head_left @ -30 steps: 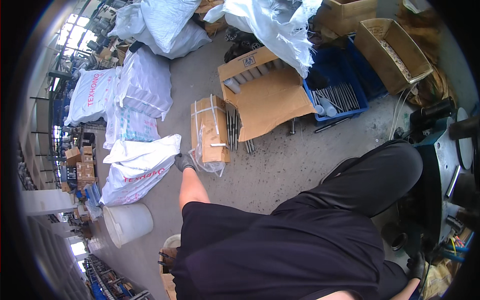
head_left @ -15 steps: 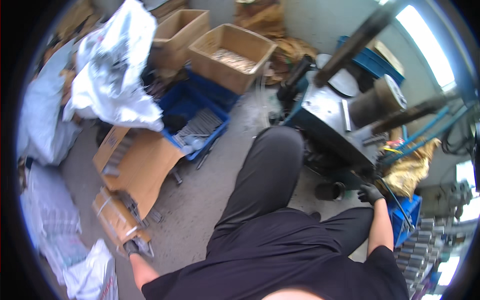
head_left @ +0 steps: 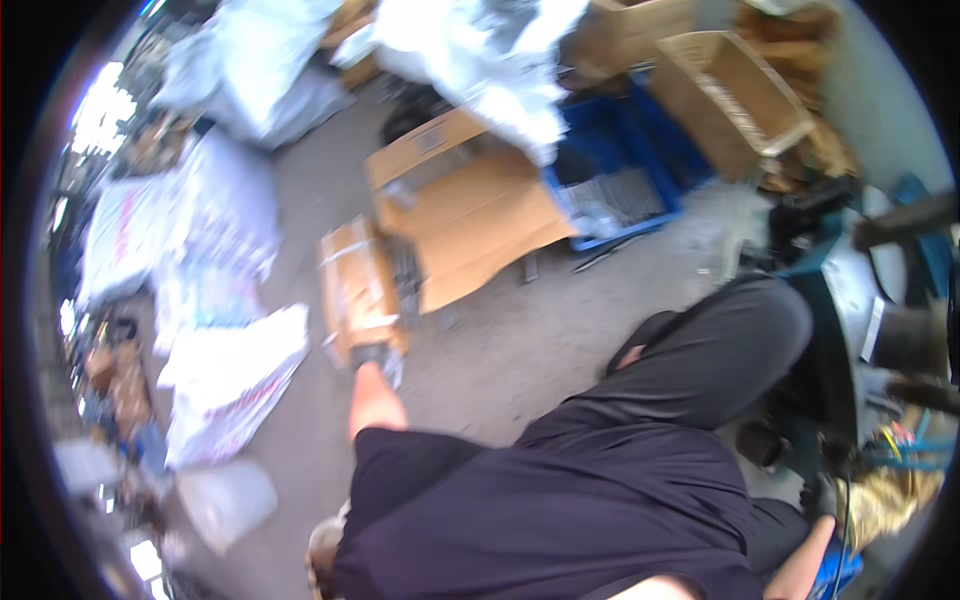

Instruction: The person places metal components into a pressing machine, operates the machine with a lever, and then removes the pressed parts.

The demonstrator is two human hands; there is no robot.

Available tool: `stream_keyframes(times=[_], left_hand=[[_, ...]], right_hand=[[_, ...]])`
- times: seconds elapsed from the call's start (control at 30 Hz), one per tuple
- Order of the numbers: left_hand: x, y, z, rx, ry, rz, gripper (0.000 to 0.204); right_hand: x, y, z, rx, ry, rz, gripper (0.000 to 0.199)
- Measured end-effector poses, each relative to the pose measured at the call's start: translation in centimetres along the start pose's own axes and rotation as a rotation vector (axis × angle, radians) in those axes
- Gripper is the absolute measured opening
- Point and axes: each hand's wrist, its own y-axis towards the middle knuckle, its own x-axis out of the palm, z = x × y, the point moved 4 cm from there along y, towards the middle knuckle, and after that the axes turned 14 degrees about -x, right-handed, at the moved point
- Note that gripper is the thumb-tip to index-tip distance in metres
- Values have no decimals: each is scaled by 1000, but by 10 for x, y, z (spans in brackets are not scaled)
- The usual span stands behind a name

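Observation:
My left hand (head_left: 368,356), in a dark glove, reaches out to the near end of a small taped cardboard box (head_left: 352,285) lying on the concrete floor. The picture is blurred, so its grip on the box is unclear. My right hand (head_left: 818,497), also gloved, is low at the right beside a blue-grey machine (head_left: 890,300) and a yellowish bundle (head_left: 890,500). Only a small part of that hand shows. My dark trouser leg (head_left: 720,340) stretches between the two.
A flattened cardboard sheet (head_left: 465,205) lies beyond the small box. Behind it are a blue crate (head_left: 620,170) of metal parts and an open carton (head_left: 735,90). White sacks (head_left: 235,375) pile up on the left, with a white bucket (head_left: 225,500) near me.
The view has swung back left from the machine toward the boxes. My left hand stays at the small cardboard box, and my right hand stays low by the machine.

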Motion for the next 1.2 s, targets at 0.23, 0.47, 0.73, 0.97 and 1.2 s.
stream_keyframes(times=[0.23,0.47,0.73,0.97,1.2], left_hand=[[-120,-30,-52,-444,35,247,45],[-172,-64,13,14,-212,679,40],[-125,52,22,17,-424,-169,40],[-18,67,4,789,-743,-585,51],[63,71,-30,549,-37,-187,40]], right_hand=[[17,26,20,102,158,-176,18],[11,18,11,122,97,-47,15],[42,31,25,97,108,-82,15],[-4,27,46,254,163,-206,19],[25,23,22,186,265,-203,20]])
